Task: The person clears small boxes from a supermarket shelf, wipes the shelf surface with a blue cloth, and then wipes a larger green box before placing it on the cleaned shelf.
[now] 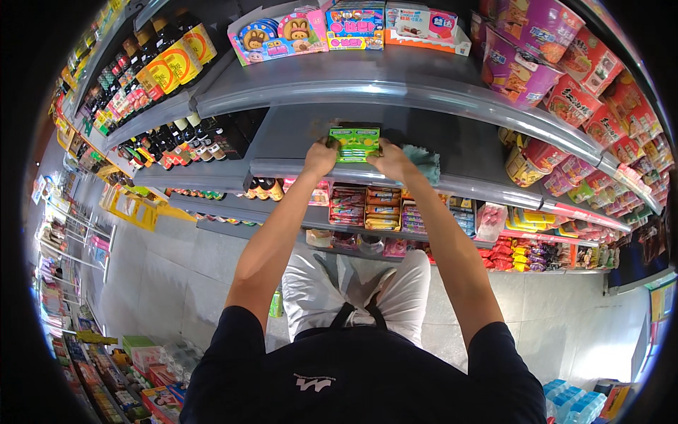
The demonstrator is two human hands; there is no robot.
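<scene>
A green box of chewing gum packs (354, 144) is held between my two hands at the front edge of the grey middle shelf (296, 135). My left hand (322, 157) grips its left side, and my right hand (391, 160) grips its right side. Just right of my right hand, a crumpled teal cloth (424, 163) lies on the shelf and hangs partly over its clear front strip. Whether the box rests on the shelf or is slightly raised, I cannot tell.
Candy boxes (356, 26) stand on the shelf above. Sweets in cartons (382, 208) fill the shelf below. Sauce bottles (175, 58) are at the left, instant noodle tubs (522, 69) at the right. A yellow rack (130, 208) stands on the floor at left.
</scene>
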